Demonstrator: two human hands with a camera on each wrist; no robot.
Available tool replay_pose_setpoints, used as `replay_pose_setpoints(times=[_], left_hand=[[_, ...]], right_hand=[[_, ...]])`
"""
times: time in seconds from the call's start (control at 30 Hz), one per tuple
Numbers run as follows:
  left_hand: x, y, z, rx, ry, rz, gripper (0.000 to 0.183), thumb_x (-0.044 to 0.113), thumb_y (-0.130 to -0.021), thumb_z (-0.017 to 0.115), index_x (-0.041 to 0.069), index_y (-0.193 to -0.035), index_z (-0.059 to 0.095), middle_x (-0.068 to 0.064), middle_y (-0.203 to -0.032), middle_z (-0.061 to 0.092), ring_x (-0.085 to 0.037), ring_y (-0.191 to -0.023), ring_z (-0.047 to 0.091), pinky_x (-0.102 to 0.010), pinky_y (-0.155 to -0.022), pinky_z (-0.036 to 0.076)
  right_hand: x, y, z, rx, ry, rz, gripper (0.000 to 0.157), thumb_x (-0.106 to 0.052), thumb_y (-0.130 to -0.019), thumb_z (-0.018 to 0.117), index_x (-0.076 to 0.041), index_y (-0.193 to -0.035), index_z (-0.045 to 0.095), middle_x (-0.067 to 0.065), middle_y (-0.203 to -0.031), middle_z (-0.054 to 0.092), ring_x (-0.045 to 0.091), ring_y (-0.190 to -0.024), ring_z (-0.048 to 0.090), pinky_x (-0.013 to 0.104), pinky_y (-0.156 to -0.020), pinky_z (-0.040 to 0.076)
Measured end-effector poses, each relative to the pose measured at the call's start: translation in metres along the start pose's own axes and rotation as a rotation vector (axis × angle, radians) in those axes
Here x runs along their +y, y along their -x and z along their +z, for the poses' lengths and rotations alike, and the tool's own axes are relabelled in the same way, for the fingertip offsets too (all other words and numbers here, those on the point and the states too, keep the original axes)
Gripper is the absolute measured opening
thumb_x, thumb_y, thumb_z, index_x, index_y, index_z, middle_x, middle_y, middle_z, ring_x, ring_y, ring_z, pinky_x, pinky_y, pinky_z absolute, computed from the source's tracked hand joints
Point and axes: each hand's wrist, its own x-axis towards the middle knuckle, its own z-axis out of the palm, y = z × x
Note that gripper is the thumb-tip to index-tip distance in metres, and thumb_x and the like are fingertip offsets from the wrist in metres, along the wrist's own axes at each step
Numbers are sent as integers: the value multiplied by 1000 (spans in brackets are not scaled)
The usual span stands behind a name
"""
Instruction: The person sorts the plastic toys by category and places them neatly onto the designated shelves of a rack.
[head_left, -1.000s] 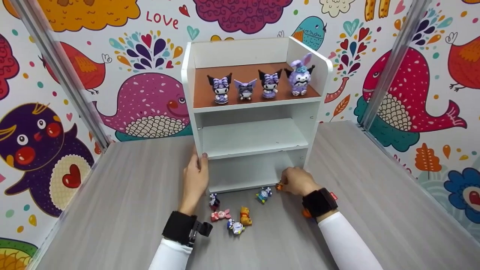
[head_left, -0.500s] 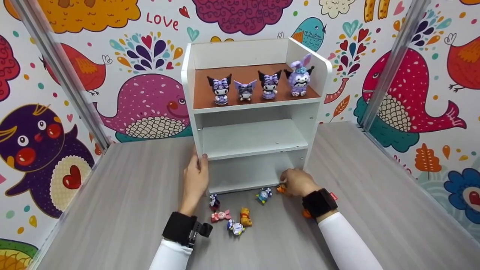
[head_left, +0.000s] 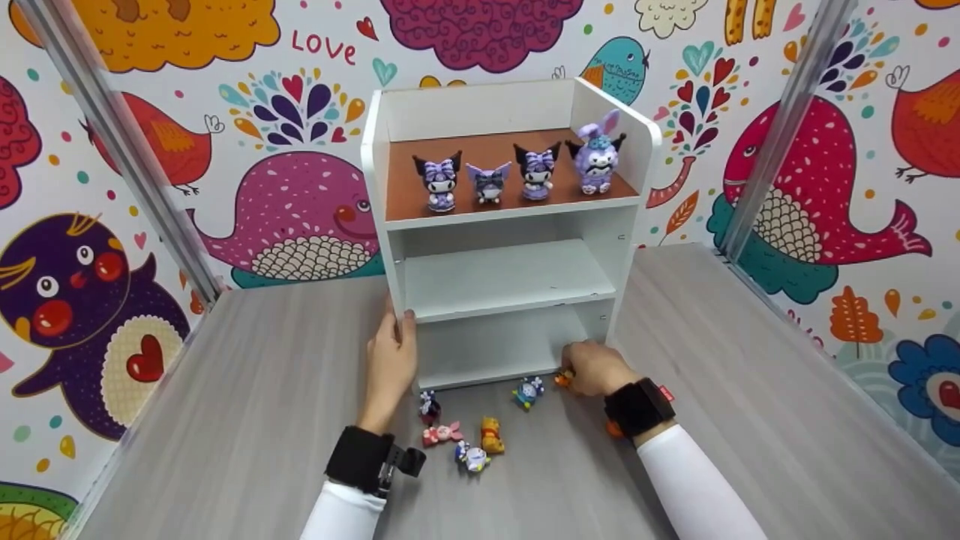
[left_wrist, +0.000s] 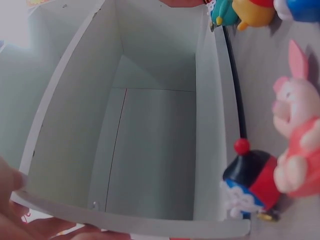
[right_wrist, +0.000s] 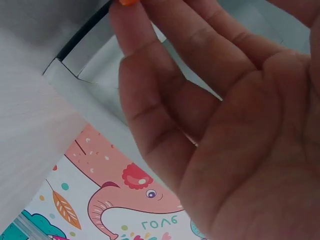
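Note:
My left hand grips the left side panel of a small white shelf unit, thumb at the front edge and fingers on its outer face. Near the unit's lower right front corner, my right hand holds a small orange figurine at its fingertips, mostly hidden by the hand. In the right wrist view only a sliver of orange figurine shows. Just left of it, a teal and blue figurine lies by the bottom shelf's front edge.
Several purple figurines stand on the brown top shelf. On the table lie a dark figurine with red, a pink piglet, a yellow bear and a blue-white figurine. Something orange peeks from under the right wrist.
The orange figurine at my right fingertips has turned or shifted slightly and shows a little more. The left hand stays on the shelf unit. The head view has tilted slightly.

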Motion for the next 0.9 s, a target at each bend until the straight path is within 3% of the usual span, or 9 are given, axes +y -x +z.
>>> replay_pose_setpoints(times=[0.1,0.2,0.33,0.4,0.57,0.67,0.9], left_hand=[[1,0,0,-7,11,-8,47,27,-107,48,5,-149,46,-23,-93,65,-29,-74,57,-45,-69,50],[1,-1,0,-11,18,-18,50,27,-107,48,5,-152,43,-26,-109,67,-30,-80,59,-46,-74,51],[1,-2,0,-20,23,-39,45,28,-107,47,5,-145,50,-22,-91,62,-25,-71,54,-37,-64,45],[0,-1,1,-19,17,-36,45,28,-107,47,5,-146,50,-20,-91,62,-24,-71,54,-35,-64,44],[0,-1,1,-17,2,-21,53,27,-107,47,8,-156,36,-21,-89,63,-24,-70,56,-37,-65,47],[0,-2,0,-20,0,-26,52,28,-107,47,9,-155,37,-15,-78,56,-23,-66,53,-35,-62,46],[-1,-1,1,1,-19,-3,48,26,-107,48,5,-149,46,-8,-74,51,-23,-67,50,-35,-62,42]], right_hand=[[-1,2,-5,5,-9,-23,16,-2,-77,78,-5,-85,65,5,-78,60,21,-72,53,37,-63,46],[-4,4,-11,24,-44,-58,21,4,-76,73,-4,-94,65,7,-83,63,22,-74,54,38,-67,48],[-7,8,-19,43,-98,-123,42,9,-73,68,-4,-112,69,10,-96,68,22,-81,55,41,-76,50],[-7,11,-23,51,-124,-156,47,12,-72,66,-5,-116,71,11,-99,69,22,-83,55,42,-79,51],[-6,14,-29,76,-179,-218,43,15,-72,61,-4,-109,72,10,-95,69,19,-81,56,38,-77,51],[-5,15,-31,84,-205,-234,39,12,-75,62,-4,-109,71,9,-94,69,17,-78,55,33,-72,48],[-4,16,-35,132,-249,-281,35,6,-74,67,-6,-107,72,6,-91,70,14,-77,58,29,-70,48]])
